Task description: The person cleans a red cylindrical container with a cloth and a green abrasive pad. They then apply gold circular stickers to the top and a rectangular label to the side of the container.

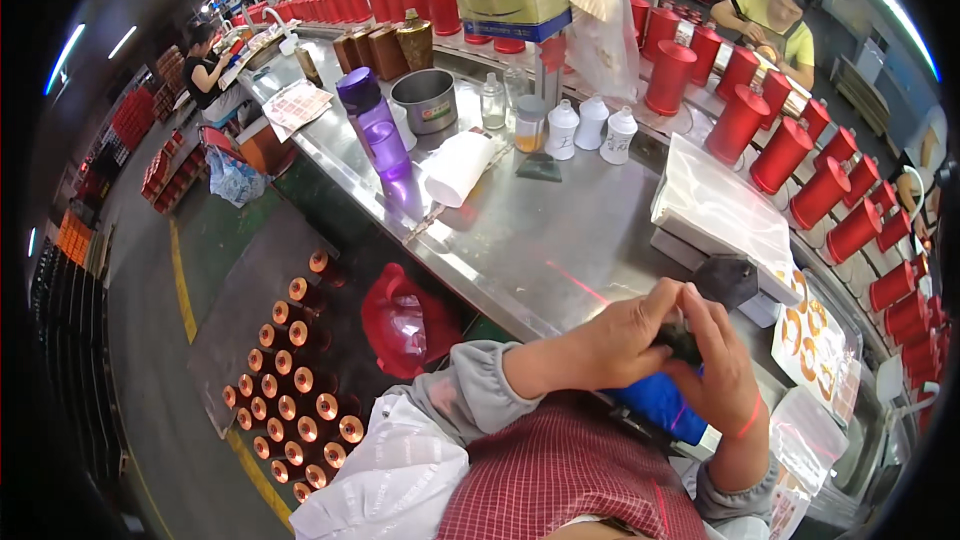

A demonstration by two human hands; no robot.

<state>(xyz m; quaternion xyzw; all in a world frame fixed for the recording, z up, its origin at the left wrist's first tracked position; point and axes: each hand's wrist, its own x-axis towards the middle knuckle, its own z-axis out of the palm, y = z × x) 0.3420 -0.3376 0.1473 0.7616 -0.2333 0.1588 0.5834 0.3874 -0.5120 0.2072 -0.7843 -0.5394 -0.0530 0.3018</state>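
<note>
Both my hands are raised over my lap, in front of the steel table's (470, 255) near edge. My left hand (600, 342) and my right hand (722, 372) meet at the fingertips around a small dark, glossy object (680, 343). Fingers cover most of it, so its kind is hidden. A bright blue thing (660, 405) lies just beneath the hands. Beyond them, a grey-black block (726, 280) stands against a white box-shaped device (720, 205) with a clear plastic cover. Sheets of ring-shaped golden labels (808, 340) lie to the right of my right hand.
A purple bottle (378, 130), a metal pot (424, 100), a paper roll (458, 168) and white vase-shaped bottles (590, 125) stand or lie across the table. Red bottles (783, 152) line the conveyor behind. Copper-topped bottles (287, 407) and a red bag (385, 320) are low on the left. Co-workers (775, 25) sit farther off.
</note>
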